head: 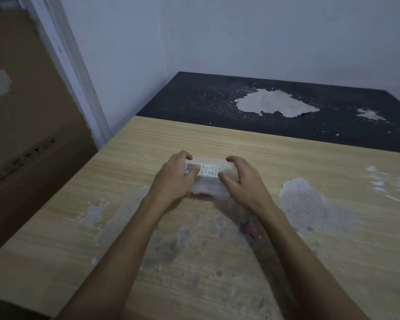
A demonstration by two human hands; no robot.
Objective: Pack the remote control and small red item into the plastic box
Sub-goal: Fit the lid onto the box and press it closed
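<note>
Here, the clear box (208,179) is gripped at both ends on the table (286,158): left hand (174,179) and right hand (243,179) are curled around it. The remote (207,170) is seen between the fingertips, under the left thumb (192,172). A red item (247,228) is seen nearer than the fingers, beside the right wrist.

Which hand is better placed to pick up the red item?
Probably the right hand: the red item lies on the table just under the right forearm. Both hands grip the plastic box.
</note>
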